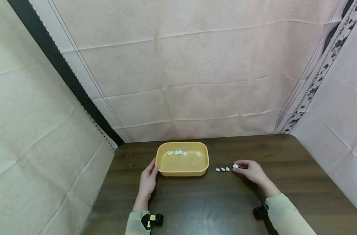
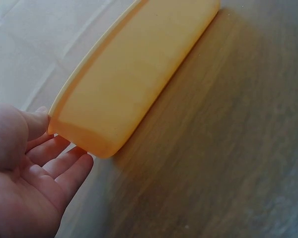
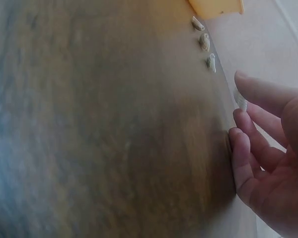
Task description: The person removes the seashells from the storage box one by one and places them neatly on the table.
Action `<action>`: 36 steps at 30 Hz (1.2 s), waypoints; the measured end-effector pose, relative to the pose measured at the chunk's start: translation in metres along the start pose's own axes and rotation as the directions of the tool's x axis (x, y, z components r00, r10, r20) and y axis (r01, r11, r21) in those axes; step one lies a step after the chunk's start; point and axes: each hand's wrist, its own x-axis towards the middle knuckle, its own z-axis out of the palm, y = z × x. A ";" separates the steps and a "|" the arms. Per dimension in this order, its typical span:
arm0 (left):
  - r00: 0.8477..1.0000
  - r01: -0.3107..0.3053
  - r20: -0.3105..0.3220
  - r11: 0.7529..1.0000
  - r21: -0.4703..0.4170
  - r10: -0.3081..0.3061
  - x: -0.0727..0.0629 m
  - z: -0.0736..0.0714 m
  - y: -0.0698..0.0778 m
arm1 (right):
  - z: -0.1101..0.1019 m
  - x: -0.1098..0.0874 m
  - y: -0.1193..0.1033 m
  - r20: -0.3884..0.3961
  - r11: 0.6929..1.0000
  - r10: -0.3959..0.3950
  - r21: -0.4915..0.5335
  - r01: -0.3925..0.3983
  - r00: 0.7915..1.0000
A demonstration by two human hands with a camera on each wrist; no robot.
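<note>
My left hand (image 1: 147,183) grips the left side of a yellow plastic tray (image 1: 182,174), thumb at the rim and fingers against the outer wall. In the left wrist view the thumb of that hand (image 2: 27,183) meets the corner of the tray (image 2: 124,64). Several white seashells (image 1: 181,152) lie inside along the far half. To the right of the tray, three small shells (image 1: 223,169) sit in a row on the table. At the right end of this row my right hand (image 1: 253,172) pinches another white shell (image 3: 241,100) between thumb and fingers.
All this stands on a dark brown wooden table (image 1: 201,202). Pale cloth (image 1: 181,81) hangs behind the table's far edge and on both sides. Each wrist carries a small black camera (image 1: 158,219) on a light green sleeve.
</note>
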 end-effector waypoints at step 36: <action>1.000 0.007 -0.003 1.000 -0.004 -0.007 0.000 0.002 0.000 | 0.011 0.000 -0.006 -0.021 0.988 -0.081 -0.135 0.078 0.996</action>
